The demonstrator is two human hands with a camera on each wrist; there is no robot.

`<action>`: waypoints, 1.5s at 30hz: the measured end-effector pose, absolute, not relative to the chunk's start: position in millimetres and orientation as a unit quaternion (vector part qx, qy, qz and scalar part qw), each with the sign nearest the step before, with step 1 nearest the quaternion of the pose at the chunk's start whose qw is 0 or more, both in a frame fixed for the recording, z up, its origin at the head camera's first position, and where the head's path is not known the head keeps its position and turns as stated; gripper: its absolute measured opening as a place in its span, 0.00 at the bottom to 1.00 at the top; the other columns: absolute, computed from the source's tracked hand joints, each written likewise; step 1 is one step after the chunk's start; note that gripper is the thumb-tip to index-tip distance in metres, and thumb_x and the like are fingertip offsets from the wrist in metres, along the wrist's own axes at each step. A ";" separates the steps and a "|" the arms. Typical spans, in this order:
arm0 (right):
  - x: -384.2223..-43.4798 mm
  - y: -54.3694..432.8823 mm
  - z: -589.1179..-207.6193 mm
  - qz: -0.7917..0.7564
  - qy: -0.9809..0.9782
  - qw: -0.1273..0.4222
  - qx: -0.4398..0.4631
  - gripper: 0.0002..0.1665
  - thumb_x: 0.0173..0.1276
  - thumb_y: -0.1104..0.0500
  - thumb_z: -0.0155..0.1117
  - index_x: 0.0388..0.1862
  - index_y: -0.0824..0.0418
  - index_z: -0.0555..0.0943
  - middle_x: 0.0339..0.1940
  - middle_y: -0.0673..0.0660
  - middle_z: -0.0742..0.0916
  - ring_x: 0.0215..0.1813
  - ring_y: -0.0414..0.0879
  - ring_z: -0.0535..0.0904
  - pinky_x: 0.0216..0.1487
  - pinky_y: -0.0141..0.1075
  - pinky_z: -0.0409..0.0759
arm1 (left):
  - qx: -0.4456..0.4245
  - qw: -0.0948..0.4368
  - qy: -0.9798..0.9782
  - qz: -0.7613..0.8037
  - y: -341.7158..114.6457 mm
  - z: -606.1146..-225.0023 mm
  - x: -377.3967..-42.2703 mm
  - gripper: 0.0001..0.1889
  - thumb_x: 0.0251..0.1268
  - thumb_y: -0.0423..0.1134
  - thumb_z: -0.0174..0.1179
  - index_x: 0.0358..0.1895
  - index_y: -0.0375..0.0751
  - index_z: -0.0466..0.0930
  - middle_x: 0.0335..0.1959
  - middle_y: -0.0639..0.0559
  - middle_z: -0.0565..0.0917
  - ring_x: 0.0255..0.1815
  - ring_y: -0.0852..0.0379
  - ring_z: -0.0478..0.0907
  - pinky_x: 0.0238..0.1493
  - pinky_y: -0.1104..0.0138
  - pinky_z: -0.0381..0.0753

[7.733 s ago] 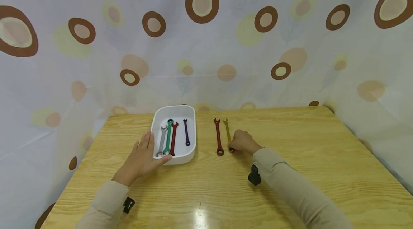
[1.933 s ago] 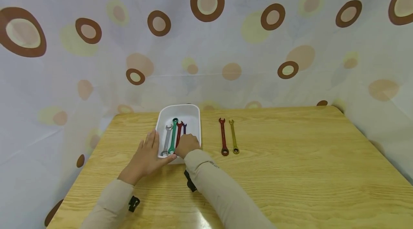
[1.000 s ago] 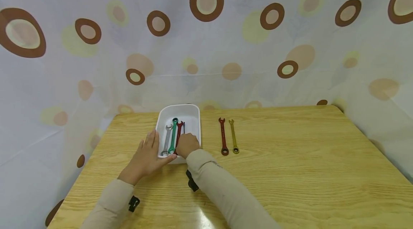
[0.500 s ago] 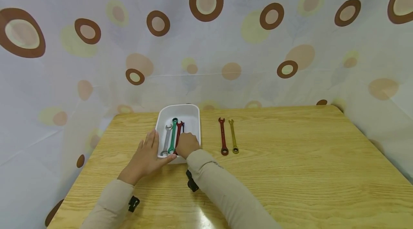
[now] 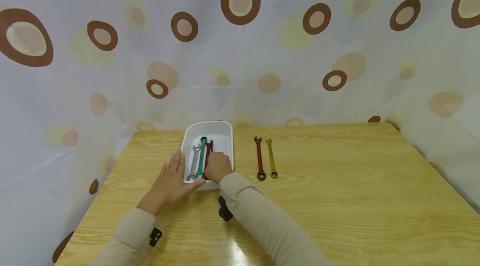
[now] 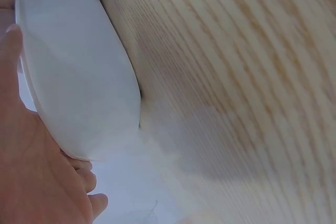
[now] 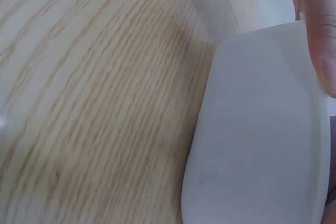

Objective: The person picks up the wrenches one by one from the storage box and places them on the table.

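White and round-cornered, the tray (image 5: 220,134) sat just left of the frame's centre, holding a silver wrench (image 5: 193,162), a green wrench (image 5: 201,158) and a red wrench (image 5: 207,155) in a row. A purple wrench (image 5: 211,146) lay close beside the red one, its lower part blocked from view by the right hand (image 5: 218,167); those fingers were hidden, so whether that grip pinched it could not be told. The left hand (image 5: 170,182) was spread, fingers along the tray's left side, thumb over the near rim. Right of centre lay a second red wrench (image 5: 259,158) and a yellow wrench (image 5: 271,158). In the earliest frame the purple wrench had lain farther right in the tray, and the right hand had been at the yellow one. The wood-grained surface (image 5: 356,186) showed a glare at bottom centre; pale patterned cloth (image 5: 240,57) covered the background.
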State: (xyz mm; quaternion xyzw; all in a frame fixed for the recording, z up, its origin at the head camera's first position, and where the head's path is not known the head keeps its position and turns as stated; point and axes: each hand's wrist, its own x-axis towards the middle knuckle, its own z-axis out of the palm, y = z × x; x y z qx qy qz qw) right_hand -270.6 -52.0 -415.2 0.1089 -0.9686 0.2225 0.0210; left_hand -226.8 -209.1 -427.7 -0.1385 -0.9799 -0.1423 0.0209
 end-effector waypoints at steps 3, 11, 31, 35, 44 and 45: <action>-270.5 -49.4 -410.5 0.232 -0.966 0.021 0.112 0.07 0.58 0.63 0.65 0.22 0.63 0.79 0.19 0.53 0.82 0.22 0.44 0.78 0.21 0.33 0.76 | -0.139 0.025 -0.980 -0.141 -208.0 -425.5 -226.6 0.58 0.60 0.71 0.49 0.72 0.20 0.42 0.74 0.26 0.44 0.75 0.30 0.43 0.71 0.40 0.45; -275.9 -42.8 -397.2 0.276 -0.955 -0.013 0.110 0.12 0.55 0.65 0.63 0.17 0.60 0.72 0.15 0.51 0.74 0.19 0.42 0.69 0.18 0.31 0.66 | -0.136 0.021 -0.981 -0.138 -208.2 -423.0 -226.0 0.58 0.60 0.71 0.50 0.72 0.20 0.42 0.75 0.27 0.44 0.75 0.31 0.42 0.71 0.41 0.45; -283.8 52.5 -377.5 0.391 -0.915 -0.044 0.090 0.29 0.71 0.59 0.57 0.09 0.55 0.63 0.08 0.47 0.64 0.12 0.39 0.56 0.15 0.29 0.54 | -0.124 0.006 -0.982 -0.146 -208.9 -429.1 -226.8 0.62 0.56 0.76 0.47 0.73 0.22 0.39 0.75 0.28 0.43 0.75 0.32 0.41 0.72 0.41 0.44; -281.9 82.8 -382.5 0.384 -0.918 -0.041 0.093 0.28 0.72 0.58 0.56 0.10 0.55 0.63 0.08 0.47 0.64 0.12 0.38 0.55 0.16 0.29 0.56 | -0.126 0.005 -0.981 -0.146 -208.9 -429.2 -227.0 0.62 0.56 0.77 0.46 0.73 0.22 0.39 0.75 0.28 0.42 0.76 0.32 0.40 0.71 0.41 0.43; -276.5 139.2 -398.5 0.363 -0.928 -0.039 0.077 0.30 0.72 0.59 0.56 0.08 0.54 0.60 0.07 0.46 0.60 0.12 0.38 0.51 0.18 0.30 0.55 | -0.124 0.003 -0.982 -0.145 -208.7 -427.7 -226.8 0.63 0.56 0.77 0.45 0.73 0.22 0.38 0.75 0.28 0.42 0.76 0.32 0.40 0.72 0.41 0.43; -275.5 143.6 -400.1 0.364 -0.928 -0.043 0.073 0.31 0.72 0.59 0.55 0.08 0.54 0.60 0.07 0.46 0.60 0.12 0.39 0.51 0.18 0.30 0.54 | -0.125 0.003 -0.982 -0.145 -208.6 -427.2 -226.7 0.62 0.56 0.77 0.45 0.73 0.22 0.38 0.75 0.28 0.42 0.76 0.32 0.40 0.72 0.41 0.43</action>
